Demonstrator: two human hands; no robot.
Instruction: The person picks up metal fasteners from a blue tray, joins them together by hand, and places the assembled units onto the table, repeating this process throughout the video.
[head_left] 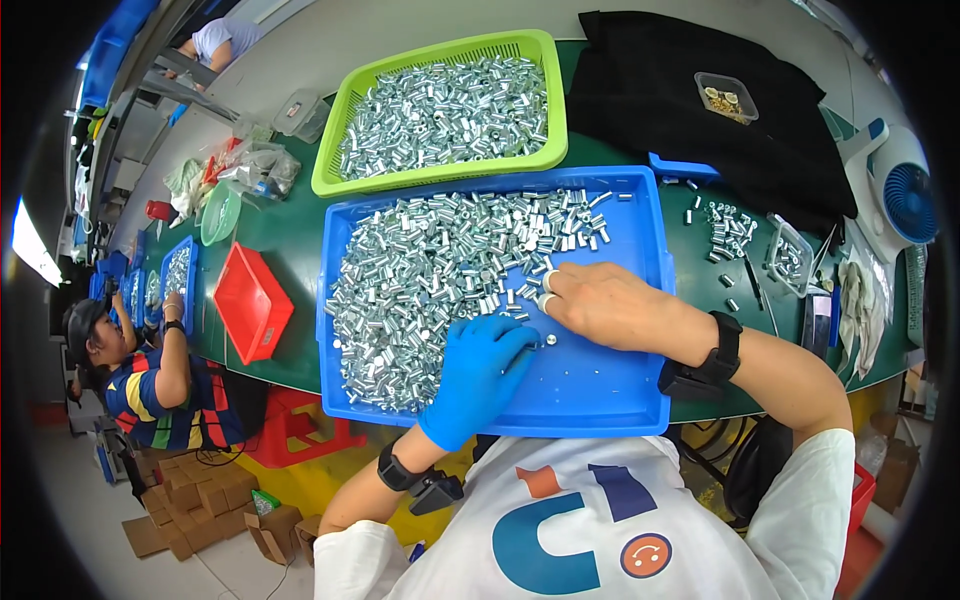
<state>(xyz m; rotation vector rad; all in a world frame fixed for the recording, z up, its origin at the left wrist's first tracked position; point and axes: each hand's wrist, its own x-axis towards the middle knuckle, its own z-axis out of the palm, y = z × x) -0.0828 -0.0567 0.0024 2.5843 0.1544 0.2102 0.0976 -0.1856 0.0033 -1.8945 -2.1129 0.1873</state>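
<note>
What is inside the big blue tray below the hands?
The tray holds many small metal cylinders, heaped mostly toward its left. The left hand and right hand cover part; what lies under them or the heap is hidden.

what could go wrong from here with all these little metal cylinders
A sweep of the blue-gloved left hand might push small silvery metal cylinders over the rim of the shallow blue plastic tray, since they're heaped near its left wall. The mostly bare right hand could get scratched among them. Loose metal pieces on the green tabletop might roll off.
</note>
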